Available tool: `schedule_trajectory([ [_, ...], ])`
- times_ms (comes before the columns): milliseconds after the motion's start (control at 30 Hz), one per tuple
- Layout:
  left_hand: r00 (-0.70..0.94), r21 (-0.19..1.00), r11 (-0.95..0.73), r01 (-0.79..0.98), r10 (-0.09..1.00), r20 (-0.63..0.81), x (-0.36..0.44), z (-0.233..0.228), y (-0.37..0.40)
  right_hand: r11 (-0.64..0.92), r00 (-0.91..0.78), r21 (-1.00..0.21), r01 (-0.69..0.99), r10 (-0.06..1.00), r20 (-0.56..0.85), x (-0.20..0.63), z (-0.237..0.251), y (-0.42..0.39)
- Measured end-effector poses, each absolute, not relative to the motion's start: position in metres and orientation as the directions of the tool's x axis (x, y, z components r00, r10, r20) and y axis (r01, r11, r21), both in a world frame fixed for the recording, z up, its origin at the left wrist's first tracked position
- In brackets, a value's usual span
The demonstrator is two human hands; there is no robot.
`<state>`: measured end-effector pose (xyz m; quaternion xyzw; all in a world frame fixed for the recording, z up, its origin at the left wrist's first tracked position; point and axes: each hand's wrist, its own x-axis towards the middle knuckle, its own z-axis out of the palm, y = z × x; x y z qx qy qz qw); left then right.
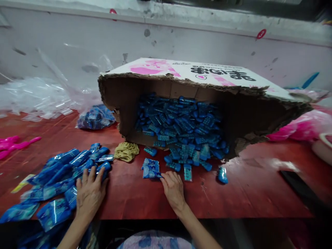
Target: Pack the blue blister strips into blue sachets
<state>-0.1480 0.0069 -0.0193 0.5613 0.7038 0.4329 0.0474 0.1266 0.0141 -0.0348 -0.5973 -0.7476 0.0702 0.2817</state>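
Note:
My left hand (91,192) lies with fingers spread on the right side of a pile of shiny blue packets (58,173) at the table's left. With its fingers pinched, my right hand (173,188) grips the lower right corner of a flat blue printed packet (150,169) on the table. Just beyond it, small blue capped pieces in clear wrap (181,121) fill a cardboard box (259,117) lying on its side and spill out of its opening. One wrapped piece (187,172) rests right of my right hand, and another (222,175) sits farther right.
A crumpled yellow-green cloth (126,151) is by the box's left corner. Clear plastic sleeves (38,97) and a bag of blue packets (95,117) stand back left. Pink items (15,144) lie far left, and a dark flat object (298,186) far right on the red table (249,200).

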Motion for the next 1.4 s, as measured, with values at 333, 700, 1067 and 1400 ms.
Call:
schedule_trajectory([
  [333, -0.180, 0.916, 0.348, -0.200, 0.906, -0.383, -0.006, -0.020, 0.000, 0.367, -0.117, -0.645, 0.670, 0.910, 0.397, 0.119, -0.013, -0.005],
  [700, -0.109, 0.805, 0.433, -0.405, 0.851, -0.513, 0.012, -0.023, -0.001, -0.158, -0.035, -0.987, 0.009, 0.987, -0.159, 0.126, -0.027, 0.017],
  [1067, -0.172, 0.795, 0.407, -0.450, 0.834, -0.524, 0.021, -0.028, 0.005, -0.095, 0.058, -0.971, 0.217, 0.995, -0.085, 0.114, -0.023, 0.007],
  [1400, 0.078, 0.712, 0.584, -0.389, 0.791, -0.607, 0.013, -0.019, 0.011, 0.019, 0.061, -0.855, 0.519, 0.996, 0.059, 0.129, -0.006, 0.010],
])
